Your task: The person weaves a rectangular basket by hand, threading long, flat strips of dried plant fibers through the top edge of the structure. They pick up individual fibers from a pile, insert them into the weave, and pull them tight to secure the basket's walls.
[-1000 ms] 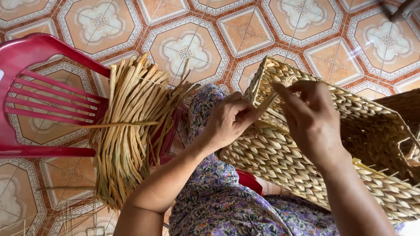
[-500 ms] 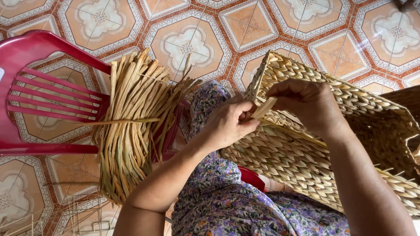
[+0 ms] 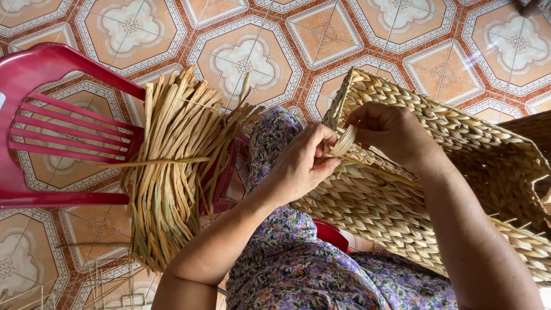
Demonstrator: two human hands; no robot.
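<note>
Pinching a flat pale straw strand [image 3: 344, 140], the left hand [image 3: 301, 166] and right hand [image 3: 390, 135] are closed on it at the rim of the woven basket [image 3: 402, 212], which is rested on the lap. Left of the basket, a bundle of dried straw [image 3: 172, 172] is draped over a red plastic chair [image 3: 51, 115].

The woven basket [image 3: 436, 195] is pale straw-yellow, plaited in a herringbone braid with darker tan shadows between the strands. The bundle of dried reeds [image 3: 172, 178] is a duller yellow-tan with greenish streaks. The plastic chair [image 3: 51, 115] is bright red with slatted bars. The floor tiles [image 3: 241, 57] show orange octagons with white floral medallions and brick-red borders. The dress [image 3: 298, 264] is purple floral on a light ground
</note>
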